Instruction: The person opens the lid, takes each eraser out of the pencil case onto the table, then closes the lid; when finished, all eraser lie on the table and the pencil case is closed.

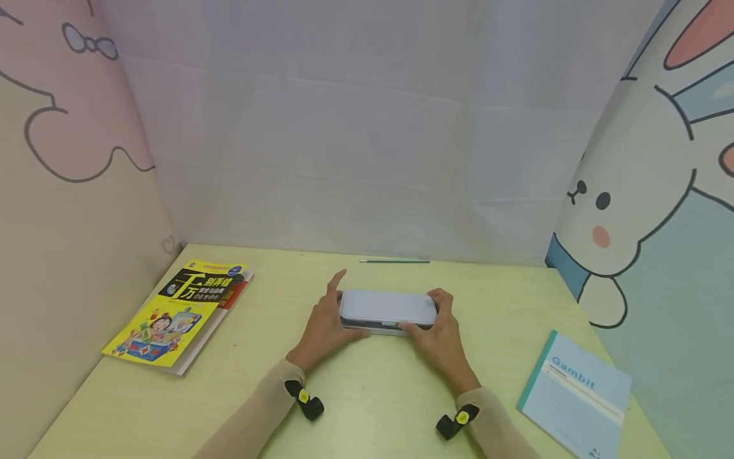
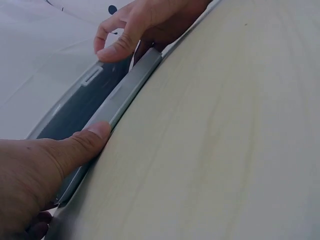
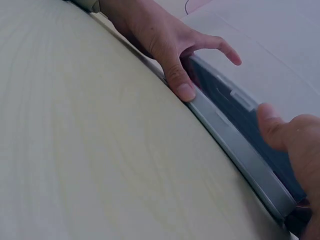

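Note:
A pale hinged pencil case (image 1: 388, 307) lies on the table, its lid raised a little along the near side. In the left wrist view a dark gap shows between the lid's edge and the case's lower wall (image 2: 126, 89). The left hand (image 1: 322, 326) grips the left end, thumb on the lower front wall and index finger lifted off. At the other end, the right hand (image 1: 440, 336) holds the lid with its thumb at the front edge near the clasp (image 3: 243, 99). What lies inside cannot be made out.
Behind the case lies a green pencil (image 1: 394, 261). A yellow illustrated book (image 1: 166, 319), on top of another book, is at the left. On the right is a light blue Gambit notebook (image 1: 579, 398). White and cartoon-printed cloth (image 1: 355, 140) encloses the table.

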The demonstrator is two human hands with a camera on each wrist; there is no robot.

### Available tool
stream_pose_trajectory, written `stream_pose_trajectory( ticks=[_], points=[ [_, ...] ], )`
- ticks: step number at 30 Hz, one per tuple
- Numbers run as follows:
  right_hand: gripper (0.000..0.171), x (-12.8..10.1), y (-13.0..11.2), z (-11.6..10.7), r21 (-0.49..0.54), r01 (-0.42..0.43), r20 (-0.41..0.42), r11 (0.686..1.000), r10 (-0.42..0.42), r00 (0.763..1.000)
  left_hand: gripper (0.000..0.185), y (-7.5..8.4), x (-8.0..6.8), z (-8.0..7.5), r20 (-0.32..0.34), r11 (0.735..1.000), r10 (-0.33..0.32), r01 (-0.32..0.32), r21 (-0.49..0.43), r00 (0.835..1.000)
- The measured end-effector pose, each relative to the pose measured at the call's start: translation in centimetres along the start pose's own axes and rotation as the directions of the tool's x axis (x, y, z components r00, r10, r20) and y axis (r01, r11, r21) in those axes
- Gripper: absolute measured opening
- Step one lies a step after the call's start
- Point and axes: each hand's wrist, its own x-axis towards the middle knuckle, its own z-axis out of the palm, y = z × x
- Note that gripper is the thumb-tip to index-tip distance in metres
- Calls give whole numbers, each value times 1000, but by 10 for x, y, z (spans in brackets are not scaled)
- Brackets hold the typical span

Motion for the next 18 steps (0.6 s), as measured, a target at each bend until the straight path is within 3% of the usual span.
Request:
stream_pose_trajectory(
  ticks=[4,18],
  points=[
    [88,2,-3,-2,9,-22,-11,1000,22,1000,143,1,0,-3,15,1000,-17,17,-4,1000],
    [79,28,-9,-13,51,-69,-65,996,72,995,151,-2,-2,-2,11,998,-9,10,-66,1000]
  ],
)
